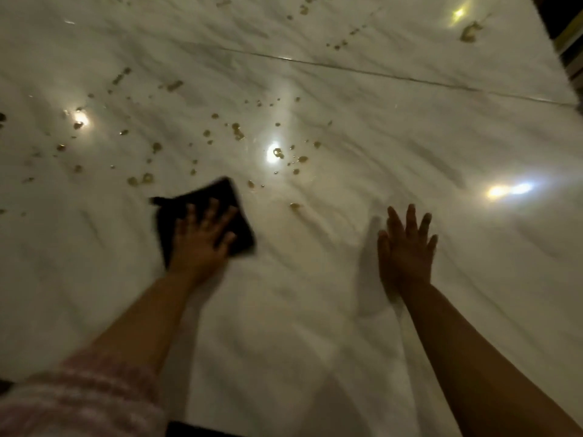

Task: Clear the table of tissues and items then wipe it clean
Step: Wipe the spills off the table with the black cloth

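A white marble table (315, 310) fills the view. My left hand (202, 241) presses flat on a dark folded cloth (227, 193) lying on the table, fingers spread over it. My right hand (407, 244) rests flat on the bare marble to the right, fingers apart, holding nothing. Several brownish drops and smears (236, 130) are scattered over the table beyond the cloth, from the left edge to the far right corner (470, 31).
A thin seam (378, 72) runs across the marble in the far half. The table's right edge (564, 58) borders a dark area. Bright light reflections (508, 190) shine on the surface. A pink striped sleeve (82, 395) covers my left upper arm.
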`<move>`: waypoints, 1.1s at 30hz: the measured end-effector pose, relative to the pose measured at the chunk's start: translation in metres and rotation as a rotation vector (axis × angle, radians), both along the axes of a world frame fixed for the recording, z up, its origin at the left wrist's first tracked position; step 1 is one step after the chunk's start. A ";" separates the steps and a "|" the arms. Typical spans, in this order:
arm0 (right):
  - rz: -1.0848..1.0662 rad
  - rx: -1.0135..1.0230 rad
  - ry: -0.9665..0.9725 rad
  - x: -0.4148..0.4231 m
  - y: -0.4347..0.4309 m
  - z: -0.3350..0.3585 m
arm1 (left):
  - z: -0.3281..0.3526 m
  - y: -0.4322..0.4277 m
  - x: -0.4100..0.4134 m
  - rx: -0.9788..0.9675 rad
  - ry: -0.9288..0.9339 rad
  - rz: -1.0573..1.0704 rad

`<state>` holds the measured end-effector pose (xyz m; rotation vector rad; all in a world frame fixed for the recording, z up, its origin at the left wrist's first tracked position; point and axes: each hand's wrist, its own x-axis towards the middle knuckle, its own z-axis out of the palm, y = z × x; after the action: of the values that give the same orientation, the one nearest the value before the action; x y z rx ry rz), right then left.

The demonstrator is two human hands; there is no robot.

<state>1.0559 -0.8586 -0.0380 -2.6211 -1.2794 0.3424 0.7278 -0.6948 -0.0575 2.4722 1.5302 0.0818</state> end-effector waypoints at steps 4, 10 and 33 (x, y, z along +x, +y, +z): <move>0.073 -0.129 -0.032 0.014 -0.009 -0.012 | 0.018 0.041 0.024 -0.195 0.090 0.543; -0.031 0.059 0.013 0.018 -0.006 -0.009 | 0.012 -0.062 0.161 -0.046 0.039 -0.131; -0.165 0.074 0.111 0.065 0.140 0.006 | 0.003 0.055 0.134 0.039 -0.022 -0.610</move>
<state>1.1209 -0.7186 -0.0317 -2.5840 -1.0137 0.3987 0.8621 -0.6397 -0.0541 2.8352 0.7140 0.0325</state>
